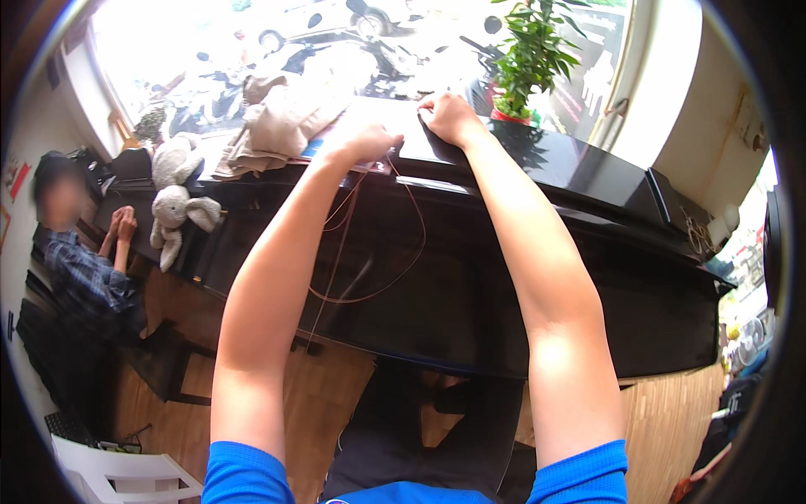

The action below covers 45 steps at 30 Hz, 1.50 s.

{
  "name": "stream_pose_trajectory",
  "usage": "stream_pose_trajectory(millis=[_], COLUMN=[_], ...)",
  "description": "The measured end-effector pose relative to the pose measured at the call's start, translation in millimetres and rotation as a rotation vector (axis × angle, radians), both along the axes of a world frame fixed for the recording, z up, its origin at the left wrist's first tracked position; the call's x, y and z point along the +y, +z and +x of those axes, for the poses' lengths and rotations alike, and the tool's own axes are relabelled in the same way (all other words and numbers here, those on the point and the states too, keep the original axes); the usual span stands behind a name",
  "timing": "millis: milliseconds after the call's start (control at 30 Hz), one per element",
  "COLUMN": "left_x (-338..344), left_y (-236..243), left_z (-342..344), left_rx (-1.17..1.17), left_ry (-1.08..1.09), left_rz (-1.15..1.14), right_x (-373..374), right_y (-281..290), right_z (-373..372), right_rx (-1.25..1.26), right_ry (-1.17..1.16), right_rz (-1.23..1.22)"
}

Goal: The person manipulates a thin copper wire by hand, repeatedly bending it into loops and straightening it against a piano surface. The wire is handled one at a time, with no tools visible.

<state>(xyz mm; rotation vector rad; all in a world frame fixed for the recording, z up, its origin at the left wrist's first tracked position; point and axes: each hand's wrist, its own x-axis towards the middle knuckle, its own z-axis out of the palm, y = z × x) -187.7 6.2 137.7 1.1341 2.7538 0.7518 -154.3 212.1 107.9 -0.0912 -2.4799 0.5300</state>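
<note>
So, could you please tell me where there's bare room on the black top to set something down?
The glossy black top looks bare between the potted plant and the dark flat panel on the right. It is crowded left of the left hand, with beige cloth and grey plush.

the cord (425, 225) is pinkish — the seated person's shirt (91, 262) blue plaid.

One worktop (588, 172); far centre, one left hand (367, 144), one right hand (451, 119); far right, one plant (537, 52); left, one person (84, 262), one plush toy (173, 207); near left, one white chair (101, 460)
</note>
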Motion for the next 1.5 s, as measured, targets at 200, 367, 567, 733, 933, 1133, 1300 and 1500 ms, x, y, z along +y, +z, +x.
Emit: stream_pose_trajectory(millis=[200,367,567,733,933,1133,1300,1500], left_x=[4.9,1.2,-22.3,-37.8,-65.7,-163.0,-135.7,-169.0], left_y=[10.3,30.5,69.1,132.9,194.6,252.6,205.0,133.9], left_z=[9.5,15.7,59.9,105.0,148.2,223.9,194.1,265.0], left_rx=[-0.331,-0.430,-0.216,0.315,0.417,0.769,0.549,-0.059], left_ry=[0.094,-0.014,-0.090,-0.264,-0.288,-0.220,-0.413,-0.414], left_rz=[0.227,0.418,0.420,0.431,0.517,0.320,0.326,-0.094], right_x=[-8.3,-38.6,-69.9,-29.0,-58.1,-159.6,-118.7,-141.4], right_y=[5.5,22.1,67.1,129.3,218.5,266.6,223.6,134.7], right_z=[8.0,47.6,92.5,100.4,191.2,292.6,342.7,372.0], right_rx=[-0.078,0.127,-0.012,0.645,0.521,0.132,-0.007,-0.358], right_ry=[-0.190,-0.301,-0.280,0.022,0.195,0.251,0.465,0.319], right_rz=[0.076,0.410,0.315,0.417,0.234,-0.168,-0.523,-0.465])
